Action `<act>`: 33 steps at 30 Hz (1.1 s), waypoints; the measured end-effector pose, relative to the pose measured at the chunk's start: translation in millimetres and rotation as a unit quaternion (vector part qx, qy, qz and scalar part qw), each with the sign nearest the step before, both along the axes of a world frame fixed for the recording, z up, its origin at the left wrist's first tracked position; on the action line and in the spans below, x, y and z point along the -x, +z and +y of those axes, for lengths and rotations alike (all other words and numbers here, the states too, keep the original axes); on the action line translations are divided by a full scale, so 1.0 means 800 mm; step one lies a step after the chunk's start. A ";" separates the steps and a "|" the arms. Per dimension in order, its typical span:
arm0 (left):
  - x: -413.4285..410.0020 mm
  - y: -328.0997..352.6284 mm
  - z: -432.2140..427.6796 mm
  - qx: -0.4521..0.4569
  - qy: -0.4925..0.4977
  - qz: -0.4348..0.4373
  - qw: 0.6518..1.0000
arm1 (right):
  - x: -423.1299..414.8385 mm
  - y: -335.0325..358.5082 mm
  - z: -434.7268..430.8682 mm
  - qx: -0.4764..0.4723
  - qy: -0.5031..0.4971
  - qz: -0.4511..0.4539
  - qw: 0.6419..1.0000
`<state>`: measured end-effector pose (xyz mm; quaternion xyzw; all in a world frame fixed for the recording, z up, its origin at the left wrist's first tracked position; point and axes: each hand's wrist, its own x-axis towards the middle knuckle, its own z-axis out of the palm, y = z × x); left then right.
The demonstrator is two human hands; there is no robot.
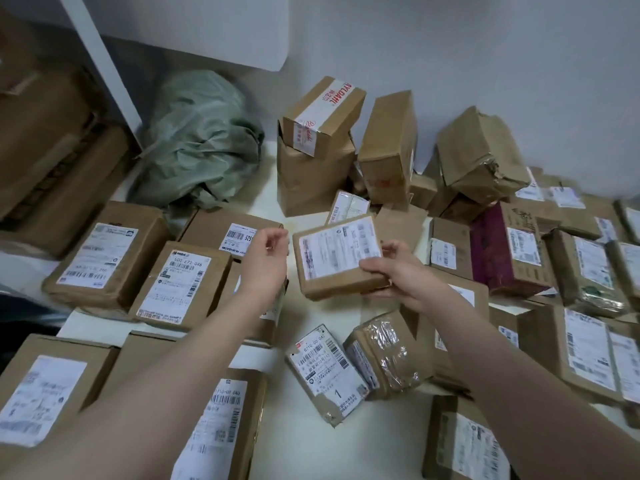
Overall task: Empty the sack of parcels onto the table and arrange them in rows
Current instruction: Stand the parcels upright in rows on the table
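Observation:
My right hand (394, 268) grips a small brown parcel (329, 265) with a white label by its right edge, holding it above the middle of the white table (273, 341). My left hand (265, 258) hovers just left of that parcel, fingers loosely curled and holding nothing. The crumpled green sack (204, 140) lies at the back left of the table. Labelled cardboard parcels lie flat in rows at the left (180, 282) and along the right side (588, 348). A small parcel marked "1" (327, 372) lies near the front centre.
Taller boxes stand in a loose heap at the back against the wall, one with red-lettered tape (323, 114) on top. A purple box (498, 251) sits at the right. Large cartons (45, 133) are stacked at the far left.

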<state>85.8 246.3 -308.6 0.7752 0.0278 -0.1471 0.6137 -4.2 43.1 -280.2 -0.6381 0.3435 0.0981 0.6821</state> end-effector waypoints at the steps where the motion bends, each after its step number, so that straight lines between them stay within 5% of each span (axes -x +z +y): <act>1: -0.002 -0.006 0.006 -0.074 -0.016 -0.035 0.997 | 0.004 -0.002 -0.005 0.063 0.046 0.010 0.997; 4: -0.009 -0.027 0.024 -0.270 -0.074 -0.060 0.958 | 0.008 0.001 -0.006 0.199 0.162 0.048 0.965; 7: -0.004 -0.042 0.036 -0.375 -0.171 -0.048 0.910 | 0.001 -0.006 -0.002 0.204 0.190 0.052 0.959; 12: 0.005 -0.045 0.048 -0.371 -0.203 -0.058 0.904 | -0.018 -0.022 0.004 0.211 0.243 0.049 0.946; 25: 0.015 -0.031 0.035 -0.421 -0.162 -0.080 0.889 | -0.008 -0.017 0.041 0.403 0.266 -0.015 0.876; 30: 0.038 -0.023 0.007 -0.425 -0.095 -0.139 0.890 | 0.026 0.041 0.060 0.234 0.277 -0.027 0.932; 33: 0.059 -0.022 0.001 -0.415 -0.088 -0.153 0.892 | 0.054 0.051 0.089 0.271 0.388 -0.013 0.881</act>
